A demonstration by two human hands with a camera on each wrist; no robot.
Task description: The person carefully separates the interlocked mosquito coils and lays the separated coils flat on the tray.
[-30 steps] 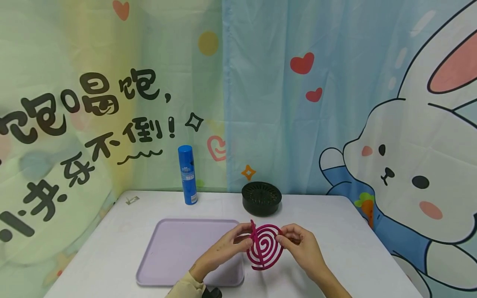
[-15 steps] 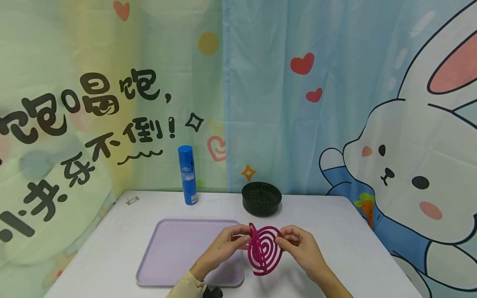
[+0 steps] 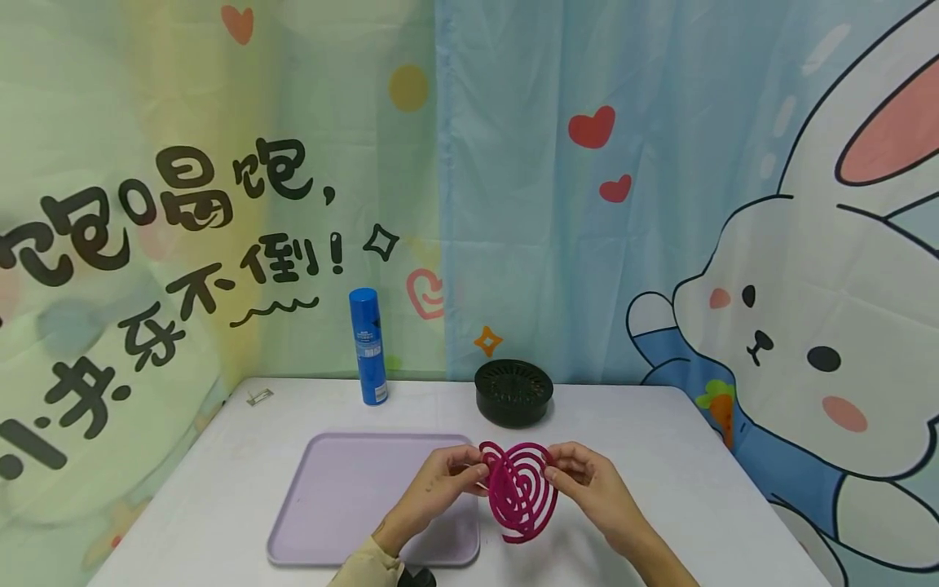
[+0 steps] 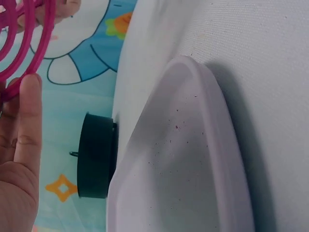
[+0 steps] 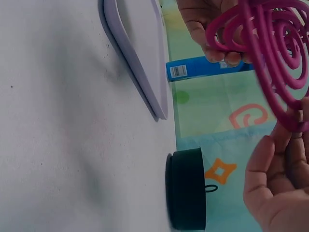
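Observation:
Two magenta mosquito coils point(image 3: 508, 492) are held up above the table, their spirals overlapping and set at an angle to each other. My left hand point(image 3: 438, 486) pinches the left coil's outer ring between thumb and fingers. On the opposite side, my right hand point(image 3: 596, 484) pinches the right coil's edge. Rings and fingertips also show in the right wrist view, where the coil point(image 5: 263, 72) spreads between both hands. Whether the two spirals still touch at the middle cannot be made out.
A lilac tray point(image 3: 381, 489) lies under and left of my left hand, with dark specks on it in the left wrist view. Behind the coils stands a round black tin point(image 3: 513, 399). A blue spray can point(image 3: 368, 350) and a small metal piece point(image 3: 260, 397) are farther left.
The left coil has turned from nearly edge-on to showing more of its face, its upper edge tipping left. My left hand has shifted slightly left; the right hand keeps its hold.

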